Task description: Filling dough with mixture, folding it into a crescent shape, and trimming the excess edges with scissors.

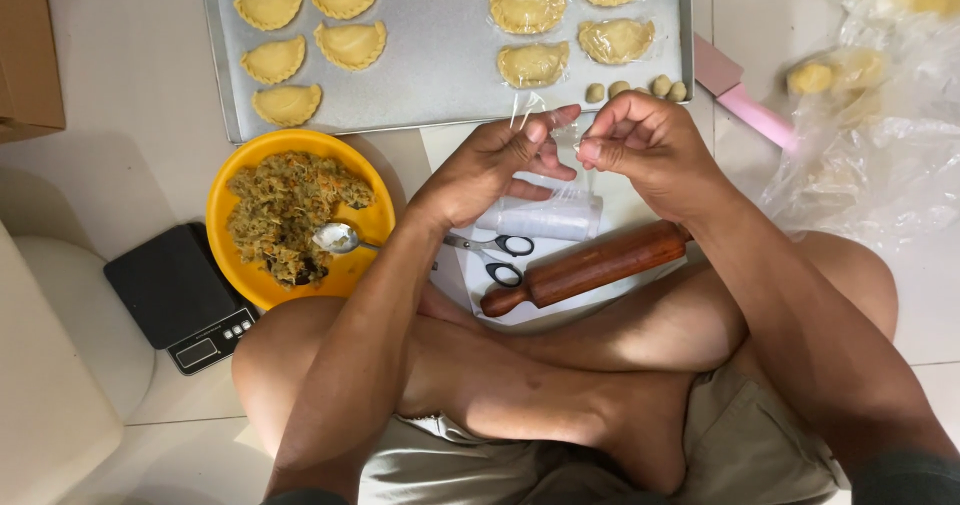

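My left hand (505, 160) and my right hand (645, 145) meet above a white sheet on the floor, both pinching a thin piece of clear plastic film (528, 107) between fingertips. Below them lie a roll of clear plastic (545, 218), small scissors (492, 255) and a wooden rolling pin (590, 265). A metal baking tray (440, 65) ahead holds several crimped half-moon pastries (350, 45), some under plastic, and a few small dough balls (636, 90).
An orange bowl (235, 190) of shredded filling with a spoon (340, 237) sits at left, beside a black kitchen scale (180, 295). A pink dough scraper (745, 100) and bags of dough (870, 115) lie at right. My crossed legs fill the foreground.
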